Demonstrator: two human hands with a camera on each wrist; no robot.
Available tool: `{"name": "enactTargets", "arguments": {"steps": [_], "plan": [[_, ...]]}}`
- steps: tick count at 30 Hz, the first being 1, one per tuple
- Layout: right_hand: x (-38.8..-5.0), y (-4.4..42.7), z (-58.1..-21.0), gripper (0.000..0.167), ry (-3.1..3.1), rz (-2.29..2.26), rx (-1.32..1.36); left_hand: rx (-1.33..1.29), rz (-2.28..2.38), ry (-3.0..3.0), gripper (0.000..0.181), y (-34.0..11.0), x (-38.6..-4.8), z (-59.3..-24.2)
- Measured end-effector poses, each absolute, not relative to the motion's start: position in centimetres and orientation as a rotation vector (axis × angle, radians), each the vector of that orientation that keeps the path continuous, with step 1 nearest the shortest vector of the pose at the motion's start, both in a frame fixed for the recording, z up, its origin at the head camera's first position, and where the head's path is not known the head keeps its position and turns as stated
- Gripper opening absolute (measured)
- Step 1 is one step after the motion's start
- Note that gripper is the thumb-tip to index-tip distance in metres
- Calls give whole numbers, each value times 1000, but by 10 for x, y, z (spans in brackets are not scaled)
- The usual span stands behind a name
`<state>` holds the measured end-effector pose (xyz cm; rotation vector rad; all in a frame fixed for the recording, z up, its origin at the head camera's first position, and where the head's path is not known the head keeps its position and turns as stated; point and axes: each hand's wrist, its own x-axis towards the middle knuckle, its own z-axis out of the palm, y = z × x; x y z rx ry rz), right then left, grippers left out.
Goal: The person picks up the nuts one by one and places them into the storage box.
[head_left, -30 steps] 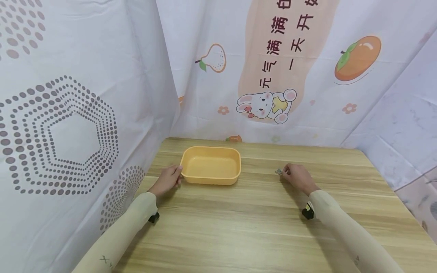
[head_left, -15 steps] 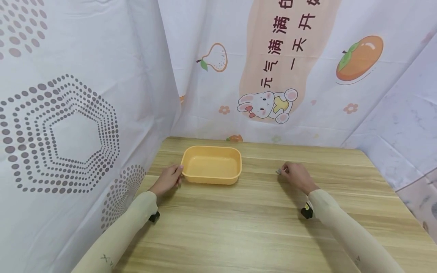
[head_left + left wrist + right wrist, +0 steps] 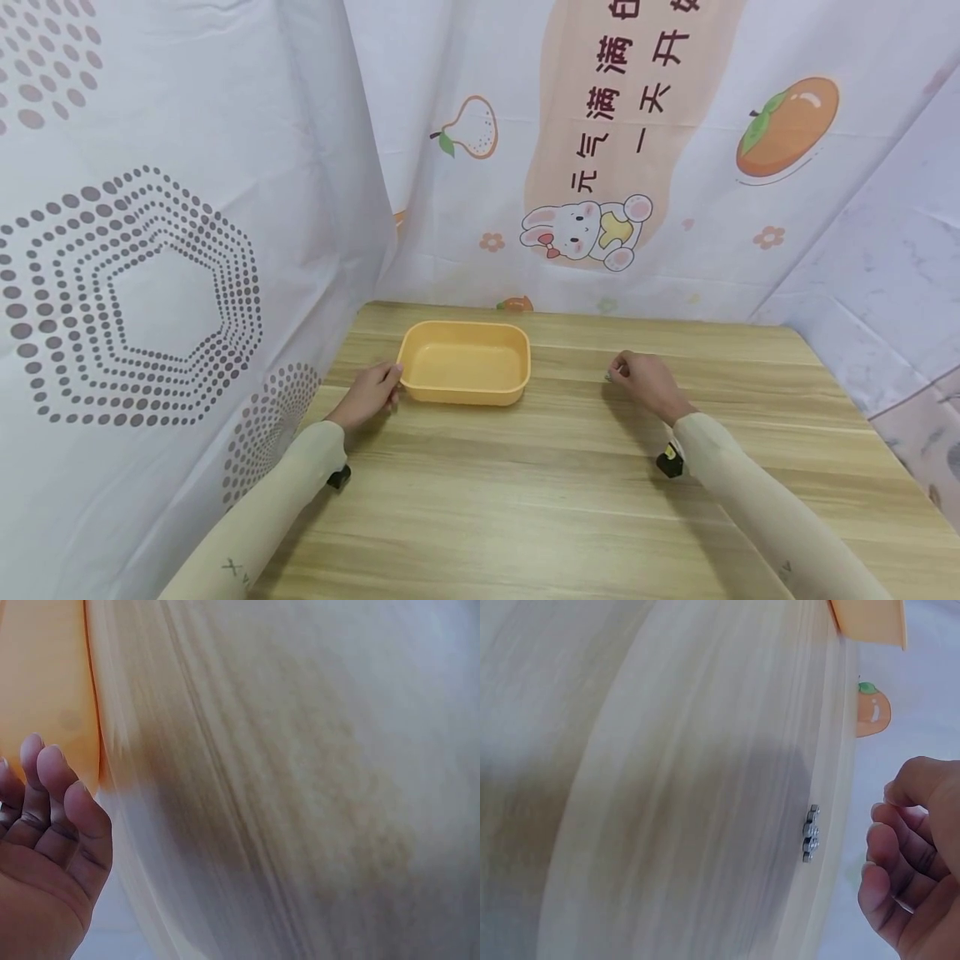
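My left hand (image 3: 369, 395) holds the left end of a yellow-orange plastic box (image 3: 463, 397), with the thumb at its rim. In the left wrist view, the curled fingers (image 3: 56, 776) overlap the box wall (image 3: 52, 667). To the right, my right hand (image 3: 647, 382) hovers above several small round silver metal pieces (image 3: 811, 834) clustered on the table. Its thumb and index finger come close together at the tips; whether a small piece sits between them is hidden. From the head view the hand covers most of the metal pieces.
The wood-grain table (image 3: 510, 500) runs back to a printed curtain (image 3: 450, 250). Another patterned curtain (image 3: 315, 208) stands close beside the left arm. A marbled sheet (image 3: 877, 283) hangs on the right.
My right hand has shifted slightly left, over the metal pieces, which now show less in the head view. The left hand and the box have stayed in place.
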<state>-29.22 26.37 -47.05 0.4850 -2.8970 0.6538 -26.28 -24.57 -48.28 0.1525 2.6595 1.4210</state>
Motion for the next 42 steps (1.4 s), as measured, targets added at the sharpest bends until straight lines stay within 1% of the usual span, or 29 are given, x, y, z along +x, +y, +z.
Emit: {"name": "enactTargets", "arguments": {"steps": [6, 15, 30, 42], "plan": [[-292, 258, -469, 12, -2882, 662, 494, 160, 1403, 2669, 43, -245, -261, -482], [-290, 250, -467, 12, -2883, 672, 497, 155, 1411, 2664, 43, -245, -261, -483], [-289, 238, -459, 12, -2843, 699, 574, 185, 1423, 2653, 41, -248, -263, -484], [-287, 231, -456, 12, -2846, 703, 591, 183, 1428, 2648, 46, -248, -262, -484]]}}
